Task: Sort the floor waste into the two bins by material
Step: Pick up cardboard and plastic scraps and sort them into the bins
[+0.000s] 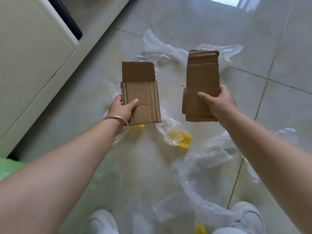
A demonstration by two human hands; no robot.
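My left hand [121, 109] grips the lower left corner of a flat brown cardboard piece [141, 97] with a flap folded up at its far end. My right hand [216, 103] holds a second, folded cardboard stack [201, 78] by its lower right side. Both pieces are raised above the tiled floor, side by side and apart. Clear plastic bags lie on the floor: one beyond the cardboard [162, 48], one with yellow parts inside [177, 136] between my arms, and a large crumpled one [202, 169] near my feet. No bins are clearly visible.
A cream cabinet [30, 65] fills the left side, its base running diagonally along the floor. Something light green [10, 168] shows at the left edge. My white shoes [101, 222] stand at the bottom, with another clear bag [170, 211] between them.
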